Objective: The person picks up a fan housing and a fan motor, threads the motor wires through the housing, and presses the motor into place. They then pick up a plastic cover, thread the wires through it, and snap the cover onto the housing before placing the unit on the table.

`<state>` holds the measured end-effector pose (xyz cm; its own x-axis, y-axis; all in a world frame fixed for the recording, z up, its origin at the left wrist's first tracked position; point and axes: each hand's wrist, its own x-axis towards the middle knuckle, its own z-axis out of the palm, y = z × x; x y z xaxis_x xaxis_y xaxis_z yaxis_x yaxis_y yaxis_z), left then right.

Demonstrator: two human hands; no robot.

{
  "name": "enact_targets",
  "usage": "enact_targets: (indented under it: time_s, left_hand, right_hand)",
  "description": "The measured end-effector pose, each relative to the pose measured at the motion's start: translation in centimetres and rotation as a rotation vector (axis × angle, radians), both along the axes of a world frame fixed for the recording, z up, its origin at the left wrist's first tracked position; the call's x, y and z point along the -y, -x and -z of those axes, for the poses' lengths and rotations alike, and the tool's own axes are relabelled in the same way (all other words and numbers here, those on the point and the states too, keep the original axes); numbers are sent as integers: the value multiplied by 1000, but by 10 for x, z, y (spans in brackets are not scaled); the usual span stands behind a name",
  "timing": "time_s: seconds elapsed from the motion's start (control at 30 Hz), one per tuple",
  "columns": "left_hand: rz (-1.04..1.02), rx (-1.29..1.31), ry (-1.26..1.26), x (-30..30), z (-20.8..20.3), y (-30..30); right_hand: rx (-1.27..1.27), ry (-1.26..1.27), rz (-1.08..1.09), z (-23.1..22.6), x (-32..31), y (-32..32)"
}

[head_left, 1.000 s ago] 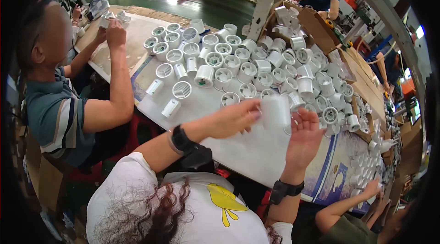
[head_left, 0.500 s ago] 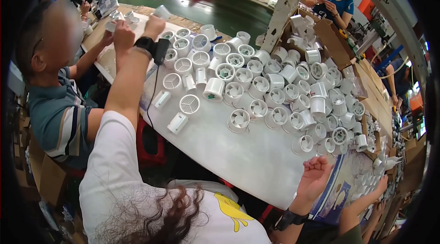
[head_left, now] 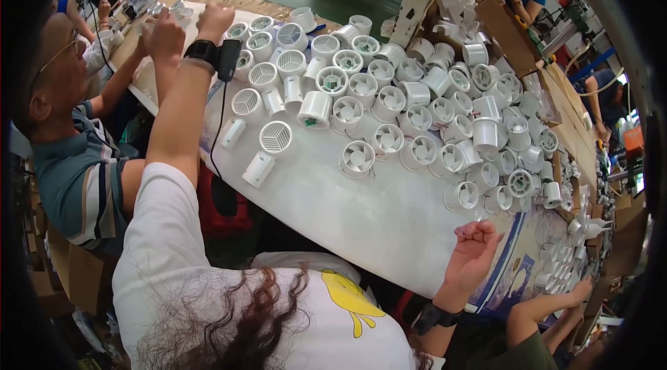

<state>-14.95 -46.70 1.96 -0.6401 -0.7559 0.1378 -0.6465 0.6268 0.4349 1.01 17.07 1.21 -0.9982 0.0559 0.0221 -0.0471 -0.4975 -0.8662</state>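
My left hand (head_left: 214, 22) reaches far out to the upper left, a black band with a cabled module on its wrist. Its fingers curl away from view, so what they grip, if anything, is hidden. Beside it, at the table's far left corner, stand white round housings (head_left: 260, 43) with green boards inside. My right hand (head_left: 472, 252) hovers by the near right table edge, palm turned up. Its fingers are loosely curled in, with nothing between them. The closest parts to it are white fan units (head_left: 461, 195) in cylindrical housings.
A pile of fan units (head_left: 445, 111) covers the table's right half. Slatted housings (head_left: 276, 136) and small white boxes (head_left: 258, 169) lie at left. A person in a striped shirt (head_left: 90, 182) sits close to my left arm. A metal post (head_left: 417, 2) rises behind.
A white cylindrical part that showed at my left fingers is no longer visible there. My right fingers have curled in more. The view has shifted slightly, so the table's contents appear higher and further left.
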Motion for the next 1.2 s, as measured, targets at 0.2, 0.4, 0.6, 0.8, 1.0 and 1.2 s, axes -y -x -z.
enact_targets:
  time_s: [0.2, 0.4, 0.6, 0.8, 1.0, 1.2]
  left_hand:
    - [464, -618, -91, -169, -46, -111]
    - [455, -341, 344, -258, 0, -219]
    - [518, -102, 233, -268, 29, -244]
    - [693, -493, -733, -281, 4, -243]
    - [866, -713, -1523, -341, 10, -220]
    - [922, -625, -1687, -359, 25, -217]
  right_hand:
    - [-70, 14, -147, -1, 7, -8]
    - [-104, -83, -157, 1, 3, -20]
    - [-140, -285, -214, 0, 4, -6]
    - [-668, -1403, 0, -10, 14, 45]
    - [-992, -1600, 128, 6, 67, 83]
    - [-822, -1421, -409, -17, 26, 26]
